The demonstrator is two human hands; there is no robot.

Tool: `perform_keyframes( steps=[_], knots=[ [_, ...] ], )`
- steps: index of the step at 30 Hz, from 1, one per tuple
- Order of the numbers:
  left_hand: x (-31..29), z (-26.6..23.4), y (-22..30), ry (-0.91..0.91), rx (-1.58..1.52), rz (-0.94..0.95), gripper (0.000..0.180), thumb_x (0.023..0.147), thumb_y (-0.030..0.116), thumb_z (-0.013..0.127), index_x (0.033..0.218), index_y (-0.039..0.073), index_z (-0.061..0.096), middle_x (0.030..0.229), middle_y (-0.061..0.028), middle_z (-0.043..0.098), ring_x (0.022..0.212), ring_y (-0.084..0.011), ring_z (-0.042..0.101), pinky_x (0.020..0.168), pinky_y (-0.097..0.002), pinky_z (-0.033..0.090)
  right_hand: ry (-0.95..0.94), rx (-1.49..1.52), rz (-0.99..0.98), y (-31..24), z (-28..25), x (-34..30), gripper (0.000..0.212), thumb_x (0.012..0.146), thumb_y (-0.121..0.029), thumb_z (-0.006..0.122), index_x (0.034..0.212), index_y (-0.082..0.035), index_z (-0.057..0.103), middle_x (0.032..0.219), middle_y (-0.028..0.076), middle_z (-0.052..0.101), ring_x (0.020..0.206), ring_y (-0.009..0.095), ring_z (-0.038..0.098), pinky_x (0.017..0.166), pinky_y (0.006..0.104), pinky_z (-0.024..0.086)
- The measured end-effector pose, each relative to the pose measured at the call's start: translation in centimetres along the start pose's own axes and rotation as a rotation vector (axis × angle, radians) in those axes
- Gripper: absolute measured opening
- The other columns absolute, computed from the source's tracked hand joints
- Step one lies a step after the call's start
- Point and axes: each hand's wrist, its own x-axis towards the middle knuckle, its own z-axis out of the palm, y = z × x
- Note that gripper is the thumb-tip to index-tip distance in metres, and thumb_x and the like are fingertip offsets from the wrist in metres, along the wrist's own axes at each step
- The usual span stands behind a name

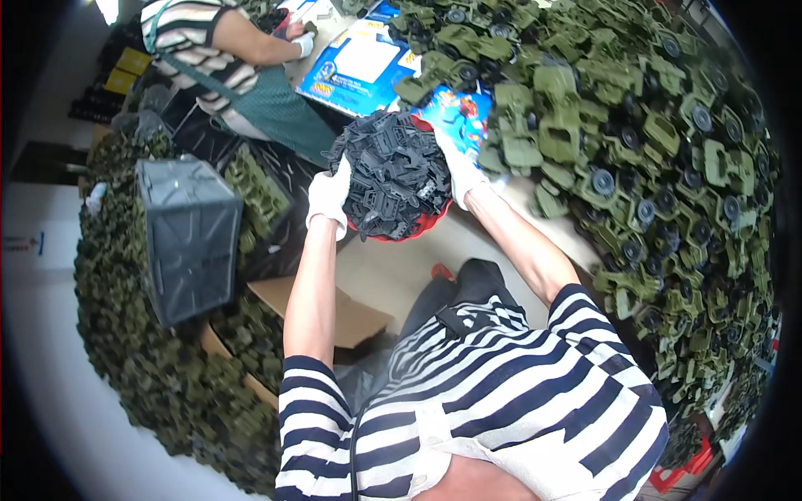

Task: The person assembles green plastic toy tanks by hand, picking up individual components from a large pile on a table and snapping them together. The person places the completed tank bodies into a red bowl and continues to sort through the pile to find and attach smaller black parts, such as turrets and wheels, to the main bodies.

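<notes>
A round red basin (423,227), heaped with small dark grey plastic parts (393,174), is held out in front of me. My left hand (329,199), in a white glove, grips the basin's left side with the thumb up along the rim. On the opposite side my right hand (461,174), gloved in white too, is closed around the rim. The heap covers the basin's inside, and the fingers beneath it are hidden. Just beyond the basin, blue printed sheets (357,71) lie on the table.
Green toy vehicles with grey wheels (622,125) are piled along the right. At the left stands a grey plastic crate (190,242) among many green parts (150,351). An open cardboard flap (322,311) lies below the basin. A co-worker in a green apron (271,121) stands far left.
</notes>
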Motion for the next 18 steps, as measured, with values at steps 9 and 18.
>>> perform_keyframes(
  steps=[9,18],
  knots=[
    [22.3,-4.4,3.9,0.090,-0.101,0.142,0.084,0.084,0.067,0.065,0.117,-0.011,0.063,0.110,-0.0234,0.070,0.105,-0.0325,0.066,0.091,-0.0367,0.049,-0.178,0.303,0.192,3.1,7.6,23.3,0.061,0.101,-0.048,0.053,0.144,-0.004,0.049,0.145,0.008,0.053,0.125,0.024,0.055,0.110,0.0361,0.039],
    [39.2,1.2,6.5,-0.174,-0.016,0.371,0.053,0.094,0.052,0.057,0.090,0.001,0.072,0.083,-0.0216,0.071,0.083,-0.0398,0.069,0.071,-0.0474,0.049,0.458,-0.125,-0.036,6.4,9.2,30.5,0.079,0.095,-0.063,0.051,0.151,-0.009,0.040,0.146,0.014,0.052,0.133,0.029,0.050,0.112,0.0378,0.036]
  ],
)
